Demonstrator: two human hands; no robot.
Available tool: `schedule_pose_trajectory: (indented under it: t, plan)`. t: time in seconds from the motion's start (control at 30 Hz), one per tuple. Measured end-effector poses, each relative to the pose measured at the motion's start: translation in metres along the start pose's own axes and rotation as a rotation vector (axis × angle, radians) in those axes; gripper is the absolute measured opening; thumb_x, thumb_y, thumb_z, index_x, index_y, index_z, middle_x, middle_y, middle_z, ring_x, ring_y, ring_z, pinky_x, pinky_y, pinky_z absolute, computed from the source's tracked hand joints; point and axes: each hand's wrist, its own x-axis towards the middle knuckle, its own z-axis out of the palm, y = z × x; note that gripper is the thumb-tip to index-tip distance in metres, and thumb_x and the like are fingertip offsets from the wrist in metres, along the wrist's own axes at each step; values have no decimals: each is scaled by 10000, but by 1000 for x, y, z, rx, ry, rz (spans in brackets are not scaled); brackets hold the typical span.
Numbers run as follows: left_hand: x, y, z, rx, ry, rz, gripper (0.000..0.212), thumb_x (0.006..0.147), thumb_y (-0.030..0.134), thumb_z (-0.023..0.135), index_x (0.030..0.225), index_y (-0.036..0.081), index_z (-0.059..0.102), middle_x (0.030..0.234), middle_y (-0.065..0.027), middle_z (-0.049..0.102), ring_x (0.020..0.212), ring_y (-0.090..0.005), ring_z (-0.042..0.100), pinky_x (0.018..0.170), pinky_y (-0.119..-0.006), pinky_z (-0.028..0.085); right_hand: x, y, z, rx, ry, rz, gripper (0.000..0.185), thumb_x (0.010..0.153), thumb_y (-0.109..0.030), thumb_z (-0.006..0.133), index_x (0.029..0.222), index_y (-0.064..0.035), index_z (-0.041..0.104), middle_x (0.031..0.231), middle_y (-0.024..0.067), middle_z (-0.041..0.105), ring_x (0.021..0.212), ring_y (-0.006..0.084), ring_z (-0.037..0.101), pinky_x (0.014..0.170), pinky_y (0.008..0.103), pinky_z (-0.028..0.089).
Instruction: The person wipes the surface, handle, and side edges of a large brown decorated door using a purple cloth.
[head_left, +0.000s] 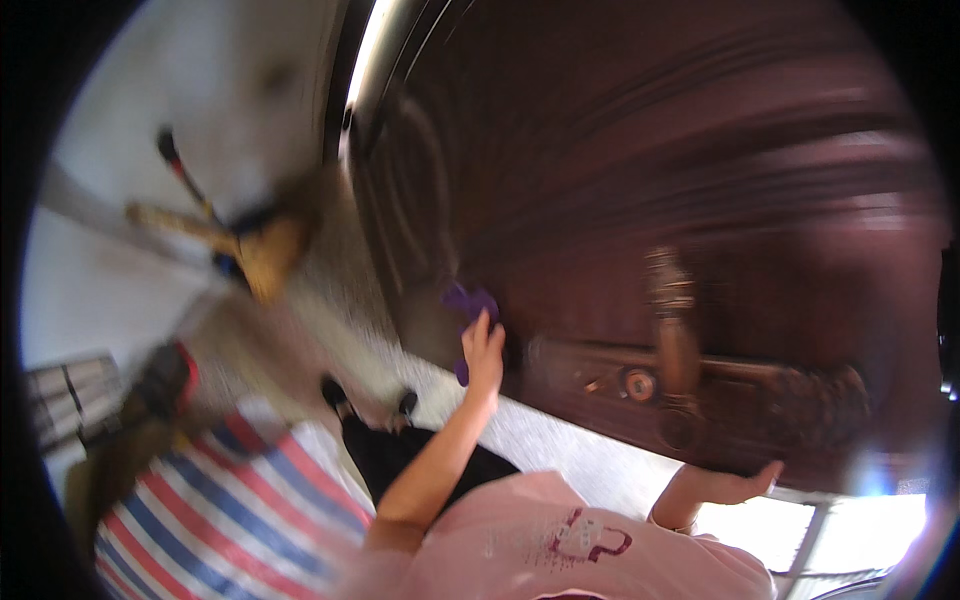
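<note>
My left hand (484, 356) holds a purple cloth (474, 301) against the lower part of a dark reddish-brown wooden door (570, 300). Part of the cloth hangs below my fingers. At the door's near edge is my right hand (731, 486), touching that edge with its thumb side showing; the other fingers are hidden. Between the two hands, a carved bronze-coloured door handle (679, 352) stands out from a long ornate lock plate (757, 386). A round lock cylinder (640, 385) sits on the plate beside the handle.
A red, white and blue striped woven bag (232, 510) stands at lower left. Beyond my feet (367, 401), a blurred yellowish object (274, 255) and a dark-handled tool (176, 157) are near the pale wall (97, 262). Bright light enters at a window (855, 532).
</note>
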Motion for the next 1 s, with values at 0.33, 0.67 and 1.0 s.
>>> schedule_pose_trajectory:
  t: [0.33,0.67,1.0]
  plan:
    - [-68,119,-17,-240,-567,-54,188,886,61,463,1038,72,574,949,-4,587,880,-125,571,789,-268,457,10,8,-21,199,-587,-110,780,780,23,519,1430,52,88,1426,200,293,1311,277,314,1073,390,250]
    - [-114,47,-33,276,-206,167,210,894,172,436,955,43,590,904,-26,593,817,-126,569,748,-269,456,40,23,-71,36,-888,-345,509,764,-184,699,1208,-37,498,1332,201,386,1205,349,428,1002,409,355]
    - [-198,18,47,273,-351,235,120,921,100,467,960,64,575,873,41,530,820,-54,471,753,-209,378,33,154,-136,52,-1435,102,596,797,-353,693,1245,-40,455,1207,187,422,1124,357,464,962,375,399]
